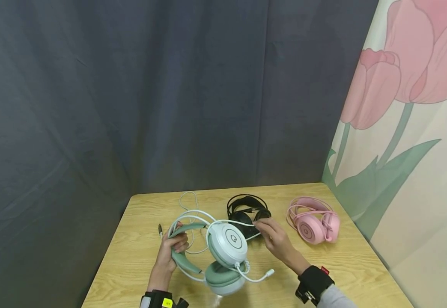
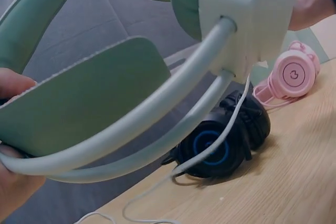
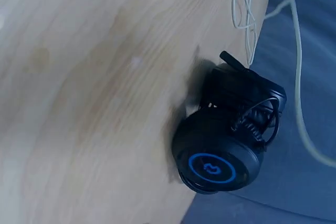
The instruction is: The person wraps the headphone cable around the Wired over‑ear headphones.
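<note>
A white and green headset (image 1: 229,244) is held tilted above the table, its two earcups toward the right. My left hand (image 1: 165,254) grips it by the headband, fingers around the green padded band (image 2: 89,103). From the lower earcup a white microphone boom (image 1: 260,280) sticks out. My right hand (image 1: 277,239) pinches the headset's white cable (image 1: 233,221), which arches over the upper earcup. That hand is out of sight in the right wrist view, where a stretch of cable (image 3: 299,77) hangs at the right.
Behind the held headset a black headset (image 3: 218,145) lies on the wooden table (image 1: 131,261). A pink headset (image 1: 314,222) with its cable wound around it lies to the right. Loose white cable and a dark-ended plug (image 1: 160,229) lie at the left. A dark curtain (image 1: 208,107) stands behind.
</note>
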`<move>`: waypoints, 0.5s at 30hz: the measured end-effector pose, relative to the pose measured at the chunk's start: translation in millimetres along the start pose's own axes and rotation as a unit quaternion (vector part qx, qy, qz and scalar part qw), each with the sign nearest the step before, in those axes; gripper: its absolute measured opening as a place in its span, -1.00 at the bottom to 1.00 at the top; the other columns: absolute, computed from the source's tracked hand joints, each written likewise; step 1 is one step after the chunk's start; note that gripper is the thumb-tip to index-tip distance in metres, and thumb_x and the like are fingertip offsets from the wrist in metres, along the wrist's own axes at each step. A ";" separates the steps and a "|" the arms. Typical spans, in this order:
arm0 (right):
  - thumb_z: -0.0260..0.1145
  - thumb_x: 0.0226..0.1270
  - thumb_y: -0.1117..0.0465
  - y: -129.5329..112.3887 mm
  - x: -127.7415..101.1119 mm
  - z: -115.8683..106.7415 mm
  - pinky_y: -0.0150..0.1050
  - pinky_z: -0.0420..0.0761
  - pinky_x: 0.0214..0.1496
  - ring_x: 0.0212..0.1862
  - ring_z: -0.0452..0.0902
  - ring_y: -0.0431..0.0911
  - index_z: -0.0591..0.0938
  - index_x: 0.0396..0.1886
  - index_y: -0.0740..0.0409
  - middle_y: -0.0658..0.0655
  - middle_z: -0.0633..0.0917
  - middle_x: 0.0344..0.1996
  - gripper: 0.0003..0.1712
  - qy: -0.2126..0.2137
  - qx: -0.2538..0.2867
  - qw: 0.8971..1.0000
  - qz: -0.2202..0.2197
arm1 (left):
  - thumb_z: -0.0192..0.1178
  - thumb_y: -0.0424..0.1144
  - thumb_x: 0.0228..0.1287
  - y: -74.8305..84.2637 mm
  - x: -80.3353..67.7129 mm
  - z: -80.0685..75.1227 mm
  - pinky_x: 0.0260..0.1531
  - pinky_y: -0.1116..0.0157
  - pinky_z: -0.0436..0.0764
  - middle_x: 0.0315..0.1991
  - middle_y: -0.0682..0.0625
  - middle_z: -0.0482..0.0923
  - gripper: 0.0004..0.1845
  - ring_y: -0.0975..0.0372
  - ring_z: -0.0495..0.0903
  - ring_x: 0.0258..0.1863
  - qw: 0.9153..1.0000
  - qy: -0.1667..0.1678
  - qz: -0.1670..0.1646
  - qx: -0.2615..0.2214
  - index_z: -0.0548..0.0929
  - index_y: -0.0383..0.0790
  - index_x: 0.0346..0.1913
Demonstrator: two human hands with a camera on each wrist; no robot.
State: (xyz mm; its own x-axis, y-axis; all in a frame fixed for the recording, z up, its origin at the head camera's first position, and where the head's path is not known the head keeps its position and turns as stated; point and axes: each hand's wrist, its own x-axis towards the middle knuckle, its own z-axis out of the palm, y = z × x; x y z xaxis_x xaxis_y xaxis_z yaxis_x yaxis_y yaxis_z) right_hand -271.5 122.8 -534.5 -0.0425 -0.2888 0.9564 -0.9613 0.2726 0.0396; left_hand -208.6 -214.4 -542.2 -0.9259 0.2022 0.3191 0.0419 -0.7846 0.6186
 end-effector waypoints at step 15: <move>0.28 0.23 0.32 -8.3 -20.5 33.6 -0.13 0.65 -0.16 -0.15 0.63 0.00 0.67 -0.06 0.25 0.14 0.65 -0.17 -0.72 -0.162 0.000 0.977 0.141 | -0.33 -0.66 0.38 -13.8 9.3 13.9 -0.70 0.57 0.24 -0.43 0.12 0.45 -0.52 0.33 -0.03 -0.64 1.000 0.019 -0.004 -0.015 0.58 -0.19 -0.07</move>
State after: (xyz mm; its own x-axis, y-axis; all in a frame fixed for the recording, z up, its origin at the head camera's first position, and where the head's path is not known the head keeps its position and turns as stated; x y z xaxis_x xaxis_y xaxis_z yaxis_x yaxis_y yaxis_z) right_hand -271.8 95.6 -564.2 -0.3903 -0.4777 0.7870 -0.8985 0.3843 -0.2123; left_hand -212.6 -193.6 -537.8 -0.9395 0.1865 0.2874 0.0246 -0.8000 0.5995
